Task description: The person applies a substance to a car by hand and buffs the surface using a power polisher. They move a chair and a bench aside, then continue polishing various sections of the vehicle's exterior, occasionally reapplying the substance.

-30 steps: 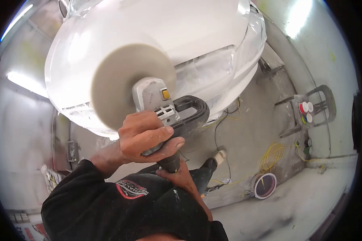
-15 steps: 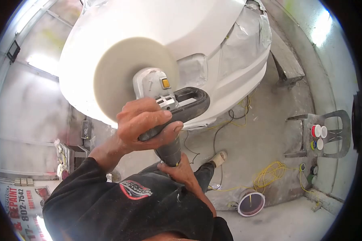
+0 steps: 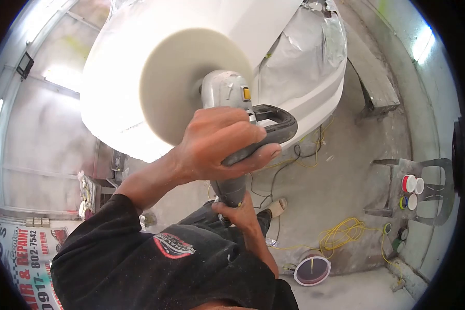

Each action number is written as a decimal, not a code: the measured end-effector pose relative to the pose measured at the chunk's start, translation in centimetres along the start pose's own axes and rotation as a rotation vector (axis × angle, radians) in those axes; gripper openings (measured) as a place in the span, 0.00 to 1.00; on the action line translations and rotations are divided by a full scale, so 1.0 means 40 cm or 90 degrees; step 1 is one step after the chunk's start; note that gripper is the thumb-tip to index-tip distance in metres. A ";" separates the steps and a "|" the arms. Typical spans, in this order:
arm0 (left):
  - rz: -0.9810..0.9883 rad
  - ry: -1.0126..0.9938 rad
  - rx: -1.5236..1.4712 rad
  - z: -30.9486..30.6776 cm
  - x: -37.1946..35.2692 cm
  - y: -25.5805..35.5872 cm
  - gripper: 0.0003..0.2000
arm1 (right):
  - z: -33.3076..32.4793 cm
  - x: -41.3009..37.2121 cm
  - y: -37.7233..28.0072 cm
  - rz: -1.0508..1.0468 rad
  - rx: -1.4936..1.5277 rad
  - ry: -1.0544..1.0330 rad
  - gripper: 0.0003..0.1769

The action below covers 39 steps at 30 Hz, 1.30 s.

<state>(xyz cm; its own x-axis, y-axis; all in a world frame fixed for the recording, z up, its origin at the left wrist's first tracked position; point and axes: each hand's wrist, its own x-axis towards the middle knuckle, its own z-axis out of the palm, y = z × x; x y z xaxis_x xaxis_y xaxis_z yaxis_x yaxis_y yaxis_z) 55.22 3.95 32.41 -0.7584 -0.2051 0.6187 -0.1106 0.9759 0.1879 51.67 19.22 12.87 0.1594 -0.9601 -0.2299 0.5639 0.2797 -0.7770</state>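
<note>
My left hand is wrapped round the black loop handle of a rotary polisher. My right hand grips its rear body, lower down near my trousers. The polisher has a grey head with a yellow label. Its round cream pad is blurred, as if spinning, and lies over the white car panel; the exact contact is hidden. Right of the pad, wrinkled silvery masking covers part of the car's front.
Dark and yellow cords trail over the floor to a yellow coiled cable. A round framed sieve-like item lies near it. At right, a grey chair holds several small tubs. A printed banner is at lower left.
The polisher and both my hands have moved right across the panel, with the pad also slightly farther up. Both hands keep their grip.
</note>
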 end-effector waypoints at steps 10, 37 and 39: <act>-0.137 0.019 -0.040 0.116 0.279 -0.130 0.11 | -0.131 0.147 -0.213 -0.039 0.054 0.069 0.15; -0.134 0.032 -0.021 0.094 0.278 -0.143 0.12 | -0.154 0.139 -0.242 0.007 0.004 0.076 0.16; -0.122 0.036 -0.007 0.082 0.228 -0.110 0.12 | -0.154 0.100 -0.163 0.015 -0.061 0.098 0.16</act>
<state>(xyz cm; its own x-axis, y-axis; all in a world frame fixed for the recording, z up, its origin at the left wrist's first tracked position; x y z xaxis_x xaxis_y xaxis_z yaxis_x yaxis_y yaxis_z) 46.67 -1.98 34.73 -0.6867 -0.3918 0.6123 -0.2422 0.9175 0.3155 43.63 13.59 13.39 0.0411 -0.9430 -0.3302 0.4809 0.3084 -0.8208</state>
